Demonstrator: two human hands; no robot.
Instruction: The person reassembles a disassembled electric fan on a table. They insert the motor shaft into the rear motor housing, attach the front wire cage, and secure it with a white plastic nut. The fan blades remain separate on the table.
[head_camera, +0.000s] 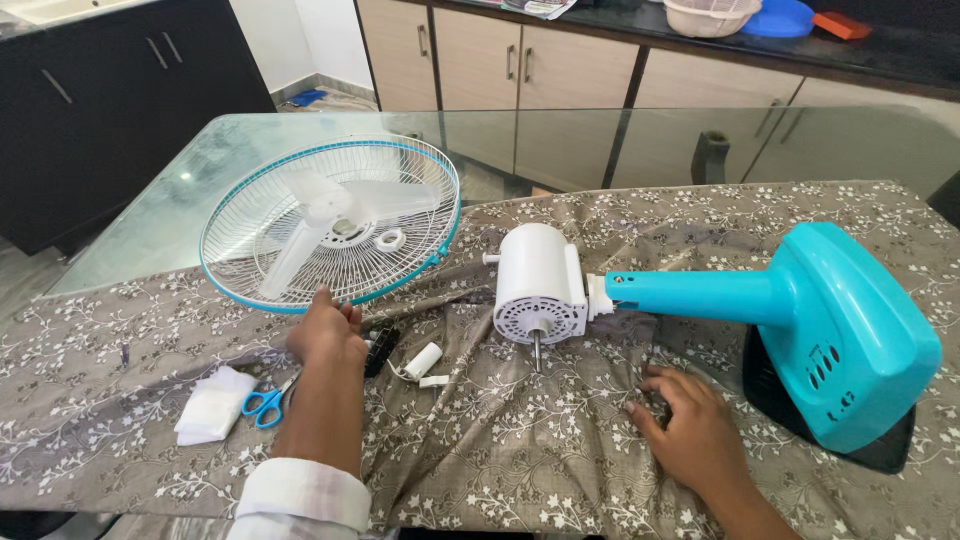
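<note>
**Dismantled table fan laid out on a flowered cloth**

Nearest, at the lower edge: a white cuffed sleeve (303, 494) on the left forearm. Right hand (688, 425) flat on the brown floral cloth (520, 440), fingers spread and slightly curled, holding nothing, fingertips near the cloth folds below the motor. Left hand (326, 331) stretched forward, knuckles up, fingers curled at the near rim of the fan guard (330, 222); touching the turquoise rim, though whether actually pinching it cannot be told, since the fingertips hide behind the hand.

Left of that forearm: blue-handled scissors (266, 403), and just beside them a small stack of folded white cloth pads (211, 405). Just right of the left hand: a small black part (380, 349), then a short white cylinder with a wire and a little white plug (423, 361).

Middle ground: white fan motor housing (539, 283) on its side, shaft pointing toward the viewer, joined to a turquoise neck (690, 296) running right into the turquoise fan base (855, 335), tipped over on a black plate.

Further left: the white wire guard lying flat, partly on the cloth and partly on the bare glass tabletop (180, 190), with the translucent white blades (335, 215) and a small white ring nut (390, 239) resting inside it.

Farthest: beige cabinets (520, 70) under a dark counter carrying a white basket (710, 15), a blue lid (780, 18) and an orange item (842, 24); dark cabinets (100, 90) at far left.
</note>
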